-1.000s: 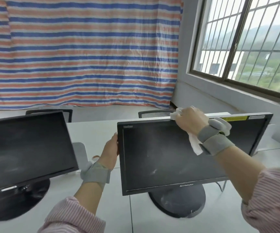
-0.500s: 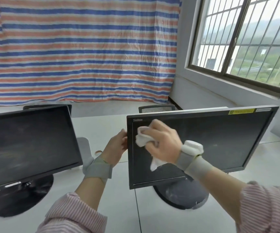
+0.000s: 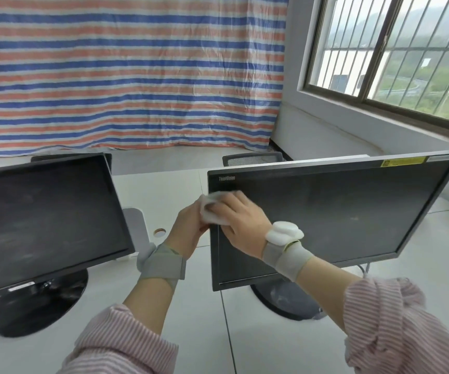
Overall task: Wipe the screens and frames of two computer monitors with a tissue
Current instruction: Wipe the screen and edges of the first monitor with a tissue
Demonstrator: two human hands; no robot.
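Two black monitors stand on a white desk. The right monitor (image 3: 339, 217) faces me, tilted a little. My right hand (image 3: 241, 222) presses a crumpled white tissue (image 3: 212, 209) against the upper left part of its screen, over the left frame edge. My left hand (image 3: 188, 230) grips that same left frame edge from the side, partly behind the tissue. The left monitor (image 3: 42, 220) stands apart on a round black base, untouched.
The white desk (image 3: 272, 346) has a seam down its middle and a round cable hole (image 3: 159, 232). A white stand (image 3: 137, 228) sits behind the left monitor. Chair backs (image 3: 251, 159) show past the desk. A striped tarp hangs behind; a barred window is at right.
My right hand has swept the tissue from the top frame of the right monitor down and leftward to its upper left edge. My left hand has stayed on the left frame.
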